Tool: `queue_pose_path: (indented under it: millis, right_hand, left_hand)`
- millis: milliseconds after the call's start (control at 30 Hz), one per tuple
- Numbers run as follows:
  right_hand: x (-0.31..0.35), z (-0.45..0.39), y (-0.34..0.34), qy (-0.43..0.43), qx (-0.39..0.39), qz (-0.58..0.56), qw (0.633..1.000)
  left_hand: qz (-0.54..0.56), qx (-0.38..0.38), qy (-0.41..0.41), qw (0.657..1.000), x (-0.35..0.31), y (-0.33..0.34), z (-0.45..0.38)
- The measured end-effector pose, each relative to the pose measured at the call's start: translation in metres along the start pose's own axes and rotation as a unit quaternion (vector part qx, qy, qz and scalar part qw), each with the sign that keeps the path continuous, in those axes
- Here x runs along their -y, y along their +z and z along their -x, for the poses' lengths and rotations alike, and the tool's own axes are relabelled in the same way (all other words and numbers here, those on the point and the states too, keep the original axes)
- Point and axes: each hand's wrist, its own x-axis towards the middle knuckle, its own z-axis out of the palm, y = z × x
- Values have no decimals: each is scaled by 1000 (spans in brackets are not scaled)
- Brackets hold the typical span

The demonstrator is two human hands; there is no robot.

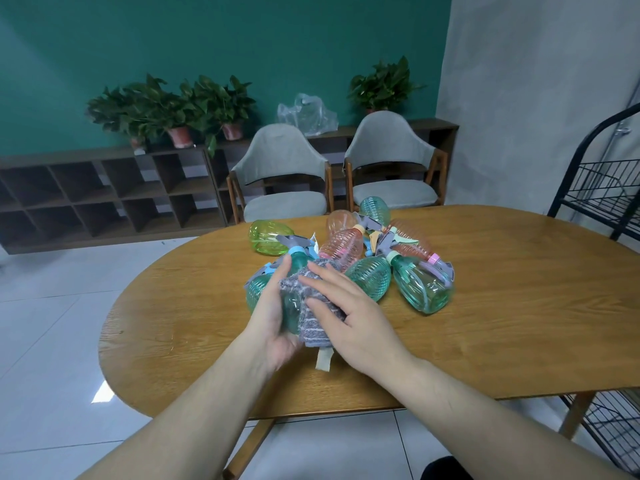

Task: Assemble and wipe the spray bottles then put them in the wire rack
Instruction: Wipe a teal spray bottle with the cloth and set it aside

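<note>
I'm cradling a teal bottle (294, 306) in my left hand (273, 327), pressing the cloth (311, 306) on it with my right hand (349, 317), fingers straight.

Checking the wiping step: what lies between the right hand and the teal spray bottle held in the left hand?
A grey striped cloth, seen in the head view: the right hand presses it against the teal spray bottle.

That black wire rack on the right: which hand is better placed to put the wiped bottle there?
Probably the right hand: the black wire rack stands on its side, though it presses the grey cloth.
</note>
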Motion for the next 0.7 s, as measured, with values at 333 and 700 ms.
queue_pose_path:
  millis: [333,700]
  right_hand:
    - [14,-32,-19,161,-66,-131,976]
    - [5,-26,-10,97,65,55,992]
  left_hand:
    - [-118,26,5,993,9,6,1]
    - [-84,4,32,996,9,6,-5]
